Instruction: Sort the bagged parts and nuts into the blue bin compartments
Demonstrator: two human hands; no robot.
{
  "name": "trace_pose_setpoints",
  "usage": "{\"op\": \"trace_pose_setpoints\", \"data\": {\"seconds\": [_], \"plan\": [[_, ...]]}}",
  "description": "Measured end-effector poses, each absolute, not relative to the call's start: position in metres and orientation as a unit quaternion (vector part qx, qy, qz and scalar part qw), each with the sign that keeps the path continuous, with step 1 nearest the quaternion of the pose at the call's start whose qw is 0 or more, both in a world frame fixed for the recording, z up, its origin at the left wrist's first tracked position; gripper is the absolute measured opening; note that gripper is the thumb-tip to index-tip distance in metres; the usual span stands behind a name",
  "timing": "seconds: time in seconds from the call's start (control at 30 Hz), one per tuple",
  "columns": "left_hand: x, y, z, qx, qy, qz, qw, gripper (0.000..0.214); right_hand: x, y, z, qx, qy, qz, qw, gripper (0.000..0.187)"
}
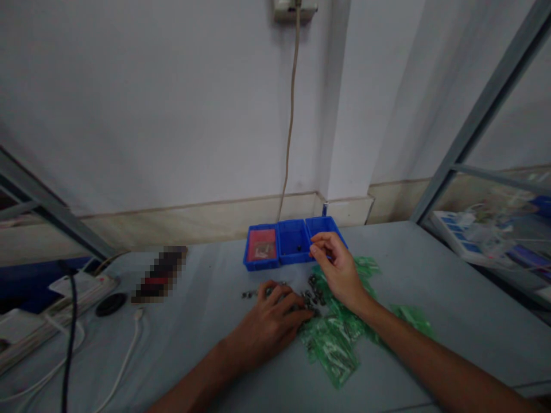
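My left hand rests palm down on the table, its fingers spread over a loose pile of small dark metal parts. Their exact kind is too small to tell, and the hand covers some of them. Raised in front of the blue bins, my right hand has thumb and fingertips pinched together; whatever is between them cannot be made out. Green plastic bags with small parts inside lie beneath and beside the right forearm. The middle blue bin holds a few tiny dark pieces.
A left blue bin contains a pink packet; a right blue bin stands partly behind my right hand. Leftward lie a blurred-out object, a black round item, a white cable and a power strip. Metal frames flank the table.
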State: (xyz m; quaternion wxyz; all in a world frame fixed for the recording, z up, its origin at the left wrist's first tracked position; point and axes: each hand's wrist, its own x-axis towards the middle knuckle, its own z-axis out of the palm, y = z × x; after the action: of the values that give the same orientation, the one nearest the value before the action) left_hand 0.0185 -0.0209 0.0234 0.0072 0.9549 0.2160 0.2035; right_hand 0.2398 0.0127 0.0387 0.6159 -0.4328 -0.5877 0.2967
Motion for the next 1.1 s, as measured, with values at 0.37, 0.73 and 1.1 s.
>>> {"op": "trace_pose_setpoints", "data": {"seconds": [0.37,0.73,1.1], "plan": [[0.022,-0.018,0.012,0.944,0.201,0.258,0.038,0.013,0.238,0.012,0.038,-0.427,-0.595,0.303,0.610,0.018],[0.014,-0.017,0.015,0.951,0.220,0.206,-0.067,0.017,0.238,0.011,0.040,-0.432,-0.597,0.292,0.610,0.018],[0.017,-0.033,0.028,0.961,0.197,0.188,0.045,0.019,0.239,0.009,0.048,-0.366,-0.541,0.490,0.578,0.026]]}}
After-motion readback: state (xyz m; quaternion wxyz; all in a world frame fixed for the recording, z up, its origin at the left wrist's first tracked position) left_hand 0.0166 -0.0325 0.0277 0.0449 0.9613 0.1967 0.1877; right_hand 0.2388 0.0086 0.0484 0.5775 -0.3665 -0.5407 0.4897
